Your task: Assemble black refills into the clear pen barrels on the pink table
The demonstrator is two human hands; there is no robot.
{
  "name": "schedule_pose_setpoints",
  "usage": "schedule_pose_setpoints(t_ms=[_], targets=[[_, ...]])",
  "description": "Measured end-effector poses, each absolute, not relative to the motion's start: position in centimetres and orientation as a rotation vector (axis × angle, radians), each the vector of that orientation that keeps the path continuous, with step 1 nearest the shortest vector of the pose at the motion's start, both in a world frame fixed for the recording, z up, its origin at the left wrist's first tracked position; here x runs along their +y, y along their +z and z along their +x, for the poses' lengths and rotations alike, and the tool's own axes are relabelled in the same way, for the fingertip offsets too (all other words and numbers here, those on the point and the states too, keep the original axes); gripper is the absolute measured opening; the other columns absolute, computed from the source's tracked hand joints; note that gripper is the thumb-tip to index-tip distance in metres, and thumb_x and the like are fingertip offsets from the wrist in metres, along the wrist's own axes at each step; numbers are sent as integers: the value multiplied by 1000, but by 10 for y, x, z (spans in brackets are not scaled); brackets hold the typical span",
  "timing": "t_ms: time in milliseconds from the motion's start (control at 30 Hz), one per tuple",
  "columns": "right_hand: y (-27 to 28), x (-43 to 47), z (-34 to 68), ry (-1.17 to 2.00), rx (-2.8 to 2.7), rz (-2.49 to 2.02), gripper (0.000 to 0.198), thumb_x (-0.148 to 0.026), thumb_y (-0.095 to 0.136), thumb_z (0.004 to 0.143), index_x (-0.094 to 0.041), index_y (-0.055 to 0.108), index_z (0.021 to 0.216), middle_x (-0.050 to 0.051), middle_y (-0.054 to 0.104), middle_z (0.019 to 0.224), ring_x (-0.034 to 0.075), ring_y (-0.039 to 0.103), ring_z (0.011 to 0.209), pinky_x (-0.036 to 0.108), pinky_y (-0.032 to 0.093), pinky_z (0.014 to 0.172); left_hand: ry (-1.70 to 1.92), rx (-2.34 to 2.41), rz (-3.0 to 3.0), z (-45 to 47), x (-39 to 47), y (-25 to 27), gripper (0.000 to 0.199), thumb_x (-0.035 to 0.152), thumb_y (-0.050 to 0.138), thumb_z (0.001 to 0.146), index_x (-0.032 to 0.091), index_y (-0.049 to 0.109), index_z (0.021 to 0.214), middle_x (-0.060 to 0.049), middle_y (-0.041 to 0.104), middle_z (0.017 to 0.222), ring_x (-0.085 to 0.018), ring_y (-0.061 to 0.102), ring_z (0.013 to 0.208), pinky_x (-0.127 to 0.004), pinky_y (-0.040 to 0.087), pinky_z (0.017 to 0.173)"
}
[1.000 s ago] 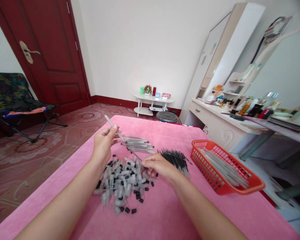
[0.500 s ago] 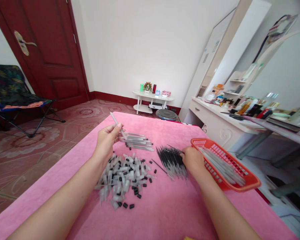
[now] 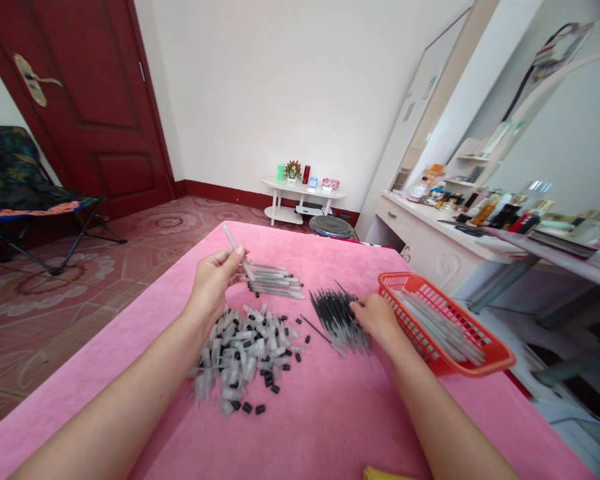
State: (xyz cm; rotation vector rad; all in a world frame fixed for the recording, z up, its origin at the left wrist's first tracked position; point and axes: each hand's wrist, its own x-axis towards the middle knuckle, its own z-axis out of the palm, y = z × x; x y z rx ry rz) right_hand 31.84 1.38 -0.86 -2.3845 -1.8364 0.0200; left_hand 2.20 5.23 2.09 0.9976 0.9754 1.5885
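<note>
My left hand point(image 3: 219, 277) is closed around a translucent pen barrel point(image 3: 236, 245), which tilts up and to the left. Just right of that hand lies a row of similar pens point(image 3: 275, 281), some with black ends. My right hand point(image 3: 377, 319) pinches at the right edge of a pile of black-tipped pen refills point(image 3: 333, 313); one thin dark refill point(image 3: 345, 291) slants up-left from its fingertips. Between my forearms spreads a heap of clear pen caps point(image 3: 245, 347), with small black plugs point(image 3: 268, 379) scattered around it.
An orange-red plastic basket point(image 3: 500, 365) holding translucent barrels point(image 3: 443, 327) stands right of my right hand. A pink cloth point(image 3: 320, 427) covers the table. Something yellow point(image 3: 385, 474) shows at the near edge. Behind are a low white stand point(image 3: 305, 191) and a dressing table point(image 3: 420, 230).
My right hand has shifted slightly left over the refills, and the refill at its fingertips tilts more steeply. My left hand still holds the barrel almost in place. The view has turned slightly.
</note>
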Motion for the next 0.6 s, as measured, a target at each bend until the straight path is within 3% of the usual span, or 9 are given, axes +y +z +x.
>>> schedule_pose_setpoints(t_ms=[133, 267, 500, 600], targets=[[1, 9, 317, -161, -1767, -2512, 36, -30, 43, 79, -8, 71, 84, 21, 67, 84, 27, 64, 82, 32, 44, 68, 1588, 982, 1006, 22, 51, 21, 36, 43, 70, 62, 12, 65, 81, -3, 64, 65, -8, 57, 50, -17, 43, 47], [11, -1, 310, -220, -1793, -2587, 38, -41, 51, 77, -10, 70, 86, 21, 67, 86, 29, 63, 85, 34, 44, 70, 1590, 982, 1011, 23, 50, 22, 39, 45, 71, 60, 12, 65, 81, -3, 64, 66, -9, 58, 51, -17, 43, 47], [8, -17, 273, -76, -2202, -2163, 23, -41, 54, 77, -23, 68, 78, 7, 68, 82, 21, 63, 80, 27, 42, 66, 1567, 981, 1021, 24, 51, 19, 39, 45, 70, 62, 12, 65, 83, -3, 64, 66, -8, 58, 51, -16, 43, 47], [-1, -20, 256, -73, -2266, -2157, 22, -37, 56, 74, -19, 68, 78, 9, 68, 82, 24, 63, 80, 29, 42, 65, 1563, 986, 1025, 25, 52, 17, 37, 43, 69, 64, 12, 65, 83, -3, 65, 67, -8, 58, 51, -16, 43, 47]])
